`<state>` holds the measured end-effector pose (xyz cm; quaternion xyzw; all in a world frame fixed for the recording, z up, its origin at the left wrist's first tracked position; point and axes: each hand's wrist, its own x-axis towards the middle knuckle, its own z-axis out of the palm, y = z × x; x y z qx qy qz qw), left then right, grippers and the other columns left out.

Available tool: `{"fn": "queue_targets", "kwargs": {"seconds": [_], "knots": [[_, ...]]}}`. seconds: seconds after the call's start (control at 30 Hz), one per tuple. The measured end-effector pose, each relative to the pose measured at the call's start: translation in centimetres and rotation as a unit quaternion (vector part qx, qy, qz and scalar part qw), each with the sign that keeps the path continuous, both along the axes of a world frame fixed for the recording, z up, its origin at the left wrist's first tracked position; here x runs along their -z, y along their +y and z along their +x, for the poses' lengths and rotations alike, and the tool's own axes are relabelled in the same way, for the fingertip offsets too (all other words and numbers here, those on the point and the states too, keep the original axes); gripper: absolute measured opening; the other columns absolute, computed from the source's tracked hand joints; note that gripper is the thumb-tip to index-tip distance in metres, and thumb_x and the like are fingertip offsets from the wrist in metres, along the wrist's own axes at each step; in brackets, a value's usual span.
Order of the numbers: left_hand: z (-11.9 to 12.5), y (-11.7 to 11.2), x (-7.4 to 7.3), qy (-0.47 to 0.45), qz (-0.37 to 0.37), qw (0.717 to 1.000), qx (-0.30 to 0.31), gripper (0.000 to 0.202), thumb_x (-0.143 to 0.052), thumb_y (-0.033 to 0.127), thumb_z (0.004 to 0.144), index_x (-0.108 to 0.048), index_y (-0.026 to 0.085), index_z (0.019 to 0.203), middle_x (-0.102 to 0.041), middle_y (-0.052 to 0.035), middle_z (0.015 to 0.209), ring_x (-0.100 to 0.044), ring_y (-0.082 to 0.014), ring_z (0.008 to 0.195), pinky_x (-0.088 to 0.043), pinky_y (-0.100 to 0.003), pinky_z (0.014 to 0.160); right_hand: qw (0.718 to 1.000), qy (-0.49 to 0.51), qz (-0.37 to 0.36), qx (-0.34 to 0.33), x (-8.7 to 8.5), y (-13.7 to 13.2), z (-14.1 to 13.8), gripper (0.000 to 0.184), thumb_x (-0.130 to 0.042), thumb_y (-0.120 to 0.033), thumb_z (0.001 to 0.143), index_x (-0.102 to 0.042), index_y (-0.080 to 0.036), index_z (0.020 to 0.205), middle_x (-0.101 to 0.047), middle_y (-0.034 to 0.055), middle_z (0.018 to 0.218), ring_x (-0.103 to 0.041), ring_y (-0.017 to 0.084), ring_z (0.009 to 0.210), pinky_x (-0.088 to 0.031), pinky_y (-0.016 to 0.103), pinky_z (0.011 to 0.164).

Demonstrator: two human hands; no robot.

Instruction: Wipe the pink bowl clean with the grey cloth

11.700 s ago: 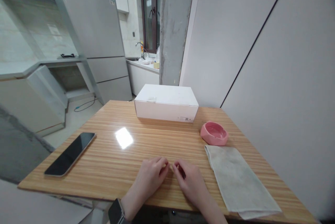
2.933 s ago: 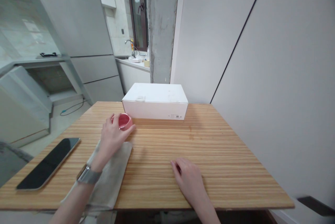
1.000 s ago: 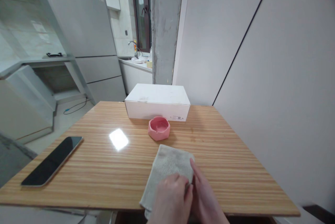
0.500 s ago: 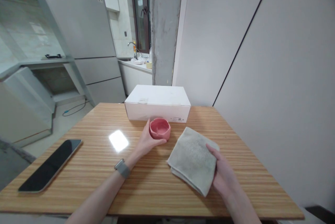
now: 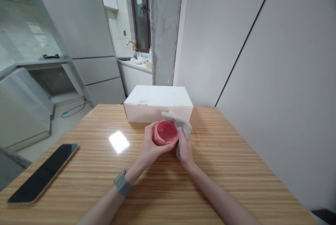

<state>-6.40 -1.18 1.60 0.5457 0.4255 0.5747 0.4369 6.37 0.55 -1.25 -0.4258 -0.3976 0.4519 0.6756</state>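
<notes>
My left hand (image 5: 149, 148) is closed around a small pink bowl (image 5: 166, 133), holding it tilted above the wooden table (image 5: 236, 169) with its opening toward me. My right hand (image 5: 185, 149) grips a bunched grey cloth (image 5: 181, 124) and presses it against the bowl's right side. A grey watch sits on my left wrist. Both hands are in the middle of the table, just in front of a white box (image 5: 157, 104).
A dark phone (image 5: 42, 173) lies face up near the table's left front edge. The white box stands at the far edge of the table. A white wall runs along the right side. A fridge (image 5: 86, 35) and kitchen counters are beyond the table at left.
My left hand has lifted the pink bowl off the table and tilted it. My right hand has gathered the flat cloth and brought it up against the bowl.
</notes>
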Motion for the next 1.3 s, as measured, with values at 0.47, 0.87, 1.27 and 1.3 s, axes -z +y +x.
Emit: {"fn": "queue_targets", "kwargs": {"seconds": [0.47, 0.87, 1.27, 1.3], "knots": [[-0.7, 0.0, 1.1, -0.369, -0.319, 0.830, 0.270, 0.038, -0.046, 0.039, 0.092, -0.062, 0.012, 0.112, -0.070, -0.0094, 0.104, -0.065, -0.0165, 0.091, -0.051, -0.025, 0.080, 0.850, -0.367, 0.366, -0.095, -2.0, -2.1, 4.1, 0.044, -0.031, -0.046, 0.093, -0.063, -0.024, 0.114, -0.064, 0.0075, 0.117, -0.055, 0.026, 0.116, -0.037, 0.049, 0.104], [0.0, -0.2, 2.1, -0.225, -0.198, 0.949, 0.094, 0.047, -0.057, 0.047, 0.084, -0.060, 0.015, 0.118, -0.061, -0.0099, 0.124, -0.054, -0.0231, 0.117, -0.041, -0.034, 0.100, 0.741, -0.549, 0.346, -0.174, -3.0, -2.0, 2.6, 0.023, -0.038, -0.026, 0.093, -0.059, -0.023, 0.102, -0.065, 0.0063, 0.113, -0.056, 0.022, 0.110, -0.039, 0.045, 0.103], [-0.1, -0.7, 0.4, -0.335, -0.230, 0.901, 0.153, 0.041, -0.052, 0.045, 0.083, -0.065, 0.011, 0.103, -0.070, -0.0105, 0.102, -0.062, -0.0243, 0.104, -0.047, -0.034, 0.091, 0.707, -0.567, 0.404, -0.127, -2.2, -1.3, 2.6, 0.040, -0.036, -0.037, 0.091, -0.056, -0.014, 0.118, -0.063, 0.0144, 0.118, -0.055, 0.025, 0.115, -0.040, 0.046, 0.105], [-0.3, -0.5, 0.3, -0.323, -0.251, 0.898, 0.165, 0.047, -0.050, 0.050, 0.083, -0.067, 0.009, 0.099, -0.071, -0.0120, 0.096, -0.063, -0.0263, 0.101, -0.048, -0.035, 0.090, 0.686, -0.578, 0.421, -0.135, -2.1, -1.5, 2.6, 0.044, -0.037, -0.040, 0.090, -0.056, -0.012, 0.118, -0.063, 0.0158, 0.118, -0.056, 0.026, 0.115, -0.040, 0.045, 0.105]]}}
